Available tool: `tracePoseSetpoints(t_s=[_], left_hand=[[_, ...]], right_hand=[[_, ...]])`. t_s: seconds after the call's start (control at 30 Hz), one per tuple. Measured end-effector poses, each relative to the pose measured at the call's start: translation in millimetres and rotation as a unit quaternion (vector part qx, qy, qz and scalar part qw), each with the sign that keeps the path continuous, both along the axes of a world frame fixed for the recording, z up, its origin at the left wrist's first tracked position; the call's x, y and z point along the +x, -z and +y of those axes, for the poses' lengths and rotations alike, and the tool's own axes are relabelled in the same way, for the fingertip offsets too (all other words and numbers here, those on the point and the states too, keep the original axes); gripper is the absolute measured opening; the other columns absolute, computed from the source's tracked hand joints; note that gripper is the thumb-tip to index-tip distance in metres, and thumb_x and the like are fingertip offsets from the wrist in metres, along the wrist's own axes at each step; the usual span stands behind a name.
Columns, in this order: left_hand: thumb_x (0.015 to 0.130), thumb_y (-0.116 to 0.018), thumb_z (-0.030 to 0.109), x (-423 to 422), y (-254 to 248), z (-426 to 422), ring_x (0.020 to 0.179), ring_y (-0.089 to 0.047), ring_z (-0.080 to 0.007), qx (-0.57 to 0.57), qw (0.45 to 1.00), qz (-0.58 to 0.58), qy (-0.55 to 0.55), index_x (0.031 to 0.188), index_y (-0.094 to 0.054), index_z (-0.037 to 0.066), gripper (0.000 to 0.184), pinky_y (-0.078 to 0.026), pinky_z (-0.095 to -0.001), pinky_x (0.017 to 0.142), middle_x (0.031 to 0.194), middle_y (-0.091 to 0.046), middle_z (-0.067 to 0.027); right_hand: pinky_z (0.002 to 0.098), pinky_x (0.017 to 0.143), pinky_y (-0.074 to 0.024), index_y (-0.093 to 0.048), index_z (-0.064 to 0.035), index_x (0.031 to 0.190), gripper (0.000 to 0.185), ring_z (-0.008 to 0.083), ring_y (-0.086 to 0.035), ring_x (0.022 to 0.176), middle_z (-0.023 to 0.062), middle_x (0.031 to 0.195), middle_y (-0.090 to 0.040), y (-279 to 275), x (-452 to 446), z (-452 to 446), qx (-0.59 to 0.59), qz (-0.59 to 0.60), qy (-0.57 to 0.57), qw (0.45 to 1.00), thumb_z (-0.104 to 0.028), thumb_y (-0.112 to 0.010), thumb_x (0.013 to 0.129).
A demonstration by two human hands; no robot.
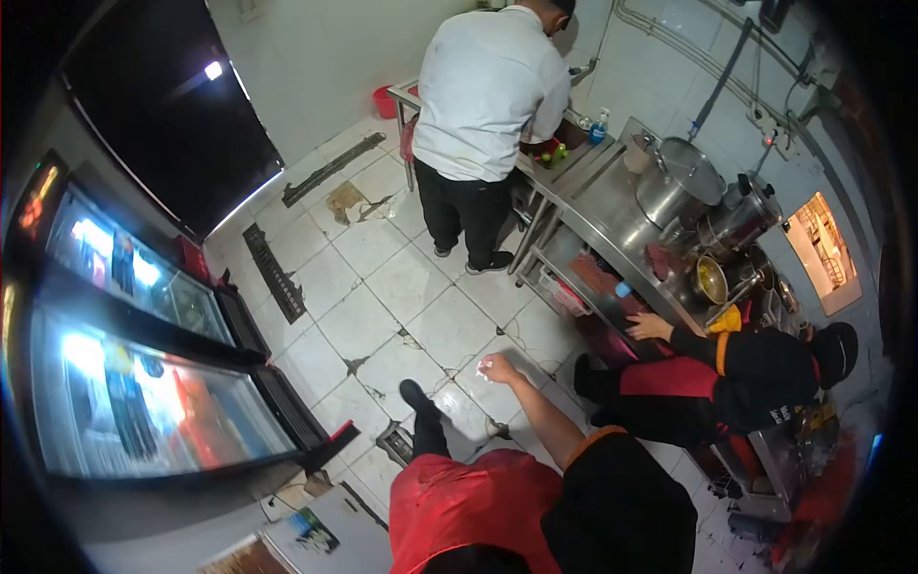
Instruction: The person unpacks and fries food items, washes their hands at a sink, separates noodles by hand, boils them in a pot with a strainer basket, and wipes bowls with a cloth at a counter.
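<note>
My right hand (497, 367) is out in front of me at the end of my bare forearm, over the white tiled floor (435, 320). Its fingers are closed round a small crumpled white thing (484, 369), perhaps paper or tissue. Below it are my red apron (469, 507) and one black shoe (418, 394). My left hand does not show in the picture.
A person in white (488, 96) stands at the sink. Another in black and red (765, 378) crouches by the steel counter (612, 206), which holds large pots (681, 182). Glass-door fridges (153, 402) line the left. A white cabinet (325, 526) is near my feet.
</note>
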State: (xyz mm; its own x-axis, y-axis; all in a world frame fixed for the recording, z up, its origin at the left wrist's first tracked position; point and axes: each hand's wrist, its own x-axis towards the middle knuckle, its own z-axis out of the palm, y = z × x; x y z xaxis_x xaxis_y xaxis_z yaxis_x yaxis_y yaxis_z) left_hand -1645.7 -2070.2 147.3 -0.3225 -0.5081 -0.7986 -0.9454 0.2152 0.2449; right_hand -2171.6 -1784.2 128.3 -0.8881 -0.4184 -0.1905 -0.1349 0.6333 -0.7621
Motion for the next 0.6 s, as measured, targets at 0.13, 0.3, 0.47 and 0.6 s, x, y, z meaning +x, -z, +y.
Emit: tracePoseSetpoints(t_s=[0.13, 0.3, 0.47, 0.6], left_hand=[[0.078, -0.066, 0.033, -123.1, 15.7, -121.6, 0.094, -0.059, -0.0439, -0.051, 0.992, 0.102, 0.053, 0.112, -0.060, -0.004, 0.050, -0.046, -0.0530, 0.084, 0.099, -0.062, -0.0274], [0.081, -0.064, 0.031, -310.5, 20.8, -289.7, 0.095, -0.059, -0.0459, -0.198, 0.962, 0.178, 0.057, 0.114, -0.056, -0.006, 0.051, -0.047, -0.0523, 0.082, 0.100, -0.061, -0.0293], [0.085, -0.066, 0.023, -622.1, -45.5, -486.3, 0.093, -0.065, -0.0397, -0.263, 0.881, 0.378, 0.109, 0.092, -0.067, 0.003, 0.022, -0.051, -0.0437, 0.080, 0.091, -0.068, -0.0215], [0.084, -0.065, 0.019, -802.2, -136.2, -514.3, 0.091, -0.065, -0.0367, -0.221, 0.884, 0.410, 0.044, 0.091, -0.066, 0.002, 0.018, -0.051, -0.0436, 0.080, 0.089, -0.068, -0.0191]], right_hand=[[0.0343, 0.058, -0.0532, -0.069, -0.0043, 0.090, 0.025, 0.0188, -0.064, 0.061, 0.0103, 0.076, -0.069, -1.2, -51.9, -54.1, 0.134, -0.131, -0.084, 0.979, -0.027, -0.069, 0.081], [0.0343, 0.049, -0.0506, -0.067, -0.0033, 0.086, 0.024, 0.0159, -0.060, 0.060, 0.0033, 0.068, -0.061, -8.0, -74.4, -57.0, 0.050, -0.357, 0.127, 0.924, -0.025, -0.072, 0.079], [0.0361, 0.049, -0.0443, -0.063, -0.0120, 0.064, 0.030, 0.0181, -0.057, 0.051, 0.0017, 0.059, -0.059, 92.6, -106.1, -6.6, 0.084, -0.282, -0.036, 0.955, -0.033, -0.061, 0.085], [0.0315, 0.059, -0.0479, -0.063, -0.0132, 0.065, 0.028, 0.0171, -0.060, 0.063, 0.0041, 0.063, -0.058, 131.6, -158.3, -18.7, -0.016, -0.476, -0.045, 0.878, -0.033, -0.062, 0.085]])
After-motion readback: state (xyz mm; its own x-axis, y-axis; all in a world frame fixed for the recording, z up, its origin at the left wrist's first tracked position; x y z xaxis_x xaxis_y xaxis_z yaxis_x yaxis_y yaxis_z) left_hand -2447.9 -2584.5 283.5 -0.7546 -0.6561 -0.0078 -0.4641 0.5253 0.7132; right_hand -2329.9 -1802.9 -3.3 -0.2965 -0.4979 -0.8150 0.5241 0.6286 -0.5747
